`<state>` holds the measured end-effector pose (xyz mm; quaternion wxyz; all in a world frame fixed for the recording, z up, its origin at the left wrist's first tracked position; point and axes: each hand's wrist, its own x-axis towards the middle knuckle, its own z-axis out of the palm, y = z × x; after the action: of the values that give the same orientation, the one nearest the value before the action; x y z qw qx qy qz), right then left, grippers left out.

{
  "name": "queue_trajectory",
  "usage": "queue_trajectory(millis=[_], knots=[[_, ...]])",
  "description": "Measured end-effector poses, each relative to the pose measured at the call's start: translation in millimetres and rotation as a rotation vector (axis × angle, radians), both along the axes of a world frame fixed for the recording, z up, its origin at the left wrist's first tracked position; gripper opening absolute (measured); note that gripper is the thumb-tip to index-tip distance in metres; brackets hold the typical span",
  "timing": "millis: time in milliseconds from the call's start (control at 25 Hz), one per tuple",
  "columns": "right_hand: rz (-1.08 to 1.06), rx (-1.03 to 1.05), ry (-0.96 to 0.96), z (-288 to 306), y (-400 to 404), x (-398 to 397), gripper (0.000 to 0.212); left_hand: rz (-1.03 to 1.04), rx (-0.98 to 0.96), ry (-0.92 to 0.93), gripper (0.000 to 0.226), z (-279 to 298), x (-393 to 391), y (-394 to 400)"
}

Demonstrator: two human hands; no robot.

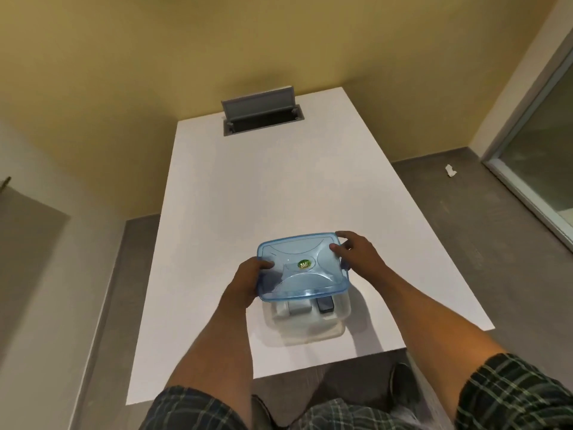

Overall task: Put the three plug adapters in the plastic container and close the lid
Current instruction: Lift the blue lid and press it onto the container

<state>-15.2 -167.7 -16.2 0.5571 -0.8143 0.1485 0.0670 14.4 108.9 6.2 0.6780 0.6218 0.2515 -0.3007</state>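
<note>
Both bare forearms reach out from plaid sleeves [521, 395] over the near end of the white table [248, 187], meeting at a blue translucent lid [302, 268] held above a clear plastic container [307, 325]. The left hand [245, 282] comes in from the near left, wrist straight, and the right hand [356, 252] from the near right, bent inward at the lid's far right corner.

The lid covers most of the container's opening, so only its near part shows. There a pale grey adapter [299, 307] and a black adapter [325, 304] lie side by side on the bottom; whether a third lies beneath the lid I cannot tell.

The left thumb lies flat on the lid's top, the other fingers curled under its left edge and hidden. The right fingers are slightly spread, clasping the corner, with a thumb on top. At the table's far end a grey cable hatch [262, 111] stands open.
</note>
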Motion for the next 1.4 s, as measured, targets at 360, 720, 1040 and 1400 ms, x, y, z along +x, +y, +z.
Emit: queue_trajectory(millis=[360, 720, 1040, 1400], knots=[[0.077, -0.153, 0.111, -16.8, 4.4, -11.9, 0.037, -0.354, 0.757, -0.254, 0.057, -12.3, -19.5, 20.6], [-0.041, -0.309, 0.104, -25.9, 21.5, -17.2, 0.033, -0.471, 0.988, -0.249, 0.05, -8.8, -26.2, 14.0], [-0.053, -0.377, 0.128, -29.5, 20.3, -20.6, 0.033, -0.515, 1.0, -0.26, 0.044, -9.0, -24.3, 11.0], [0.253, -0.195, 0.53, -15.5, 3.7, -12.2, 0.045, -0.573, 1.007, -0.214, 0.04, -13.2, -19.9, 5.4]])
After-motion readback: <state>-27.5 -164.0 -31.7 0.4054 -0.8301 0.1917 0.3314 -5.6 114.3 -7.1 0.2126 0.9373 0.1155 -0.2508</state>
